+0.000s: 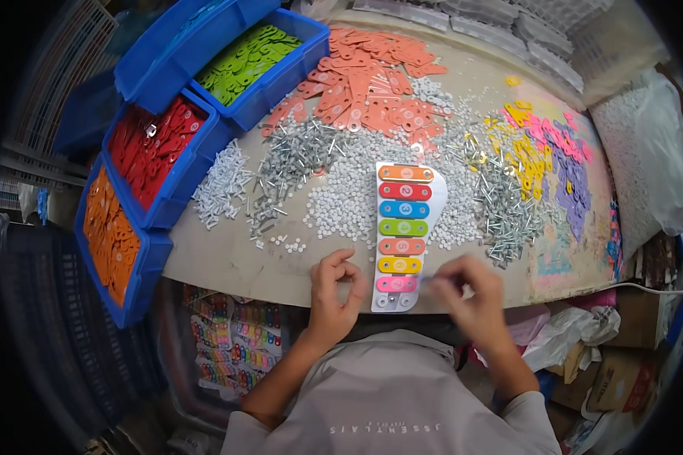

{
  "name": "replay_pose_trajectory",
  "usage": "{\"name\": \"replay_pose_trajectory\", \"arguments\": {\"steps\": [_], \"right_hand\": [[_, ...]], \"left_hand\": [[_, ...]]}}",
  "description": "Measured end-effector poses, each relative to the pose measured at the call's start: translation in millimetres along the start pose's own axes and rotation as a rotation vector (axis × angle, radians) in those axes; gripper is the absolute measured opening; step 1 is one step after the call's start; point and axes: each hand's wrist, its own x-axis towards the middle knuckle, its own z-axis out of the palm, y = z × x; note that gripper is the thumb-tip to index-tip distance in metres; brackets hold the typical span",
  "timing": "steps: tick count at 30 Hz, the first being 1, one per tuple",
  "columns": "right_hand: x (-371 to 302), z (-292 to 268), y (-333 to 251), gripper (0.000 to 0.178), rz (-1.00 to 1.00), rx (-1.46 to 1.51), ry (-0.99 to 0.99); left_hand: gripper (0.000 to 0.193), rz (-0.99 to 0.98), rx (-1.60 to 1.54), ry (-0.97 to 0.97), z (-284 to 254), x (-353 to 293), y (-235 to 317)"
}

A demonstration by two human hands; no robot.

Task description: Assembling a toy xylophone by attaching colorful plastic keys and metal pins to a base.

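Grey shirt (391, 398), nearest. Left hand (334, 292): half-curled, thumb apart from fingers, nothing visible held. Right hand (469, 296): blurred, fingers bent; contents cannot be told. White board (435, 196) bearing seven coloured bars (403, 227): between the hands, at the table's (216, 263) near edge. White caps (349, 193), heaped around its far part. Blue bins (153, 250), left. Coral strips (364, 83), far side.

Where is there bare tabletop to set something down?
Widest: the near-left tabletop, between the orange-filled blue bin and the left hand. Smaller: right of the right hand, nearer than the silver pins. Crowded: beyond the card, with white beads.
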Motion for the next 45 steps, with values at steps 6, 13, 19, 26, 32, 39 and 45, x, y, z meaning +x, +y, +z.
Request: {"name": "replay_pose_trajectory", "arguments": {"steps": [6, 13, 19, 26, 32, 39, 45], "right_hand": [[-19, 43, -1, 0.013, 0.035, 0.03, -0.061], [-16, 32, -1, 0.015, -0.073, -0.149, -0.072], [-25, 35, 28, 0.017, 0.061, -0.056, -0.051], [-29, 32, 64, 0.013, 0.174, 0.222, -0.066], [-27, 27, 63, 0.017, 0.221, 0.292, 0.043], [-23, 29, 54, 0.012, 0.145, 0.096, -0.016], [-9, -20, 65, 0.007, -0.04, -0.19, 0.558]], "left_hand": [[0.07, 0.233, 0.41, -0.121, -4, -2, 15], [0.069, 0.238, 0.46, -0.145, -7, -1, 19], [0.065, 0.189, 0.413, -0.191, -5, 3, 26], [0.047, 0.236, 0.41, -0.137, -22, 11, 23], [0.005, 0.27, 0.811, 0.414, -127, 71, 13], [0.007, 0.243, 1.085, 0.365, -153, 86, -4], [0.006, 0.33, 1.169, 0.37, -150, 87, -9]]}}
